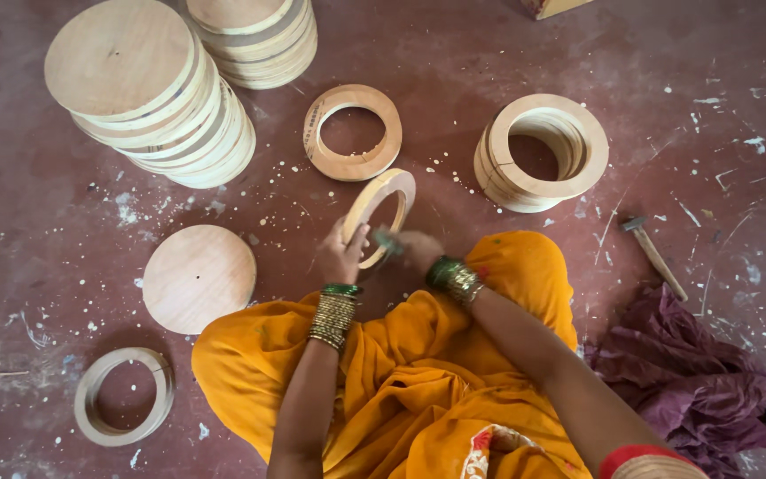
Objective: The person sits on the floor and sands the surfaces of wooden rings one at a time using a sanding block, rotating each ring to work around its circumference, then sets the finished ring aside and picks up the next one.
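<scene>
The wooden ring (381,213) is pale, sanded-smooth and matt, as are the stacked discs (148,93); the floor (454,53) is rough, paint-flecked dull red; the orange garment (418,390) is soft cloth; the bangles (334,315) gleam metallic.

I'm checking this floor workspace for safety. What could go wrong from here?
The wooden ring stands on edge, steadied by the left hand while the blurred right hand works close beside it; fingers might get nicked. The leaning stack of discs may topple. The hammer lies loose by the knee and may be knocked.
</scene>
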Demonstrator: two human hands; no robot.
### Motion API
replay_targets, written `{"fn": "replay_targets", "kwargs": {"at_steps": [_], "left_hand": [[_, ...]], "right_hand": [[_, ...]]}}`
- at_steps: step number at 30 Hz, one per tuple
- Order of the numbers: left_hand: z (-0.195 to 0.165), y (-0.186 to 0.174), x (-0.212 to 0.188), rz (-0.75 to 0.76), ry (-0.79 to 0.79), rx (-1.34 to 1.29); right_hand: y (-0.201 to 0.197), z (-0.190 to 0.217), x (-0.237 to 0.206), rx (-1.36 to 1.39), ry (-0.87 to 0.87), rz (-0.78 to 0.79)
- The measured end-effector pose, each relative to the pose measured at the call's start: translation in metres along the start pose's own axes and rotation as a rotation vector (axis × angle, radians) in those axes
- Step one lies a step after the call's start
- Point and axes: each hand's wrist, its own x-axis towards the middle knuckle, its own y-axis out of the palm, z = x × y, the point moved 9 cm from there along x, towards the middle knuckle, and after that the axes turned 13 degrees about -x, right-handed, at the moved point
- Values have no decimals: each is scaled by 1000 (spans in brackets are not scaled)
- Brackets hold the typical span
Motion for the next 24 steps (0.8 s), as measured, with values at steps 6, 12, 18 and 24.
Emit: {"fn": "replay_targets", "kwargs": {"at_steps": [6,12,18,24], "left_hand": [[-11,-12,13,73,196,5],[-73,-18,3,53,588,537],[-89,-29,-4,35,483,469],[-94,-23,-9,30,544,412]], "right_hand": [[-74,-88,-37,431,408,-726],[-59,-116,-30,970,377,-609],[-22,-56,-11,1313,89,-9],[-31,-25,-17,1556,-80,188]]}}
